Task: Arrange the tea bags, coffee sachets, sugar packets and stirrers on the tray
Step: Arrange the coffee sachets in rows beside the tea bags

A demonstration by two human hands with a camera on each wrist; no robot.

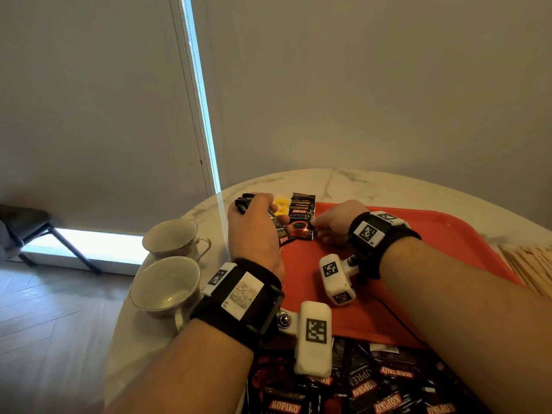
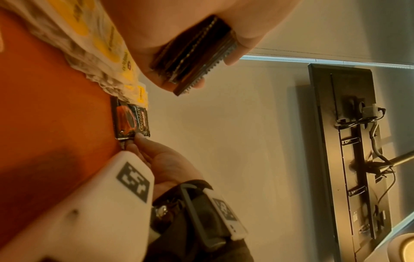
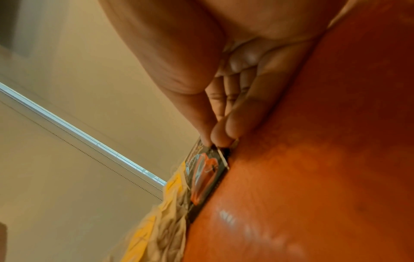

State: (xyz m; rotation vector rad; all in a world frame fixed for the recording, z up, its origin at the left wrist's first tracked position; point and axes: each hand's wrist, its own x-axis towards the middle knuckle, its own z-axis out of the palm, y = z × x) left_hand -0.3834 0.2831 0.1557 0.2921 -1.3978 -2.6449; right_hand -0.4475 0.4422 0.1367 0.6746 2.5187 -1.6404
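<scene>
Left hand [image 1: 254, 231] grips a stack of sachets [image 2: 197, 56]. Right hand [image 1: 337, 224] pinches the corner of a sachet pile [image 1: 301, 219] on the tray [image 1: 448, 234], tea bags [image 1: 281, 205] between the hands.

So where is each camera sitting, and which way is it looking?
Head: on the person's head, looking forward and down at the red tray; both forearms, the left hand and the right hand show.
Left wrist: on the left wrist, looking along the hand at its bundle of coffee sachets; the right hand shows too.
Right wrist: on the right wrist, low over the tray, looking along the fingers.
Shared: all three show the Kopiko sachet stack that the right hand pinches.
</scene>
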